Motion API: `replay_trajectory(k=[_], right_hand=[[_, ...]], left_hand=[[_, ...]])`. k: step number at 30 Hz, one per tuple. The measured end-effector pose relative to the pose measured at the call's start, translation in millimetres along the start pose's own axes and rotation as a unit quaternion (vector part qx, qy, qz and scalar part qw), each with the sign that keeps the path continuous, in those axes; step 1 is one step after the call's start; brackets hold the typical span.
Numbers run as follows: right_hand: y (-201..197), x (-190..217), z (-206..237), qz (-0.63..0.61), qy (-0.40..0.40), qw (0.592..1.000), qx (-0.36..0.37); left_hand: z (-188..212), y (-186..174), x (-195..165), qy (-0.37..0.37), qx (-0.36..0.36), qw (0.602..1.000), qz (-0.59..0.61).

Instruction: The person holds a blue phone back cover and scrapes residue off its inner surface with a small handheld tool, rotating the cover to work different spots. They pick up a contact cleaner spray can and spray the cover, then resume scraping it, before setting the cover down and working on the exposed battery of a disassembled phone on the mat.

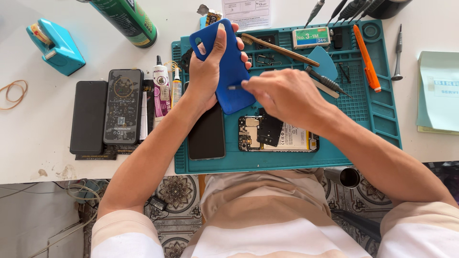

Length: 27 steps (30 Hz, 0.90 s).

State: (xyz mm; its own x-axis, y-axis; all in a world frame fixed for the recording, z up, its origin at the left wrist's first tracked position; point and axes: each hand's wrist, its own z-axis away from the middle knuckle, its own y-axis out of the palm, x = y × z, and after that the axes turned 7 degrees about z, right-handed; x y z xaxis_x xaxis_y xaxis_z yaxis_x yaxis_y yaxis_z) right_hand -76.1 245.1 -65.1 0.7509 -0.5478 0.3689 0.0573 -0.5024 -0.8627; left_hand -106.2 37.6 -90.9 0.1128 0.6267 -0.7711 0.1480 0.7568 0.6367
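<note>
My left hand holds a blue phone back cover tilted above the teal work mat, thumb across its upper part. My right hand pinches a small thin piece against the cover's right edge. Just below my right hand, an opened phone with exposed boards and battery lies on the mat. A black phone screen lies face down under my left wrist.
Two dark phones and glue tubes lie left of the mat. A teal tape dispenser, green spray can, rubber band. On the mat: orange tool, brush, blue pick, staple box. Paper pad right.
</note>
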Motion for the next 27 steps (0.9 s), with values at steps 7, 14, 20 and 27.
replay_trajectory(k=[7,14,20,27], right_hand=[[-0.5,-0.3,-1.0,-0.003,-0.008,1.0,-0.012],[0.4,0.3,-1.0,0.004,0.003,1.0,-0.019],[1.5,-1.6,-1.1,0.019,0.018,0.999,-0.032],[4.5,-3.6,-1.0,0.001,0.008,1.0,-0.006]], left_hand=[[-0.4,0.6,-0.5,-0.004,-0.005,1.0,0.004],[-0.4,0.2,-1.4,-0.008,-0.006,1.0,0.004],[0.1,0.7,-1.1,-0.006,-0.005,1.0,0.01],[0.1,1.1,-2.0,-0.011,-0.011,1.0,0.002]])
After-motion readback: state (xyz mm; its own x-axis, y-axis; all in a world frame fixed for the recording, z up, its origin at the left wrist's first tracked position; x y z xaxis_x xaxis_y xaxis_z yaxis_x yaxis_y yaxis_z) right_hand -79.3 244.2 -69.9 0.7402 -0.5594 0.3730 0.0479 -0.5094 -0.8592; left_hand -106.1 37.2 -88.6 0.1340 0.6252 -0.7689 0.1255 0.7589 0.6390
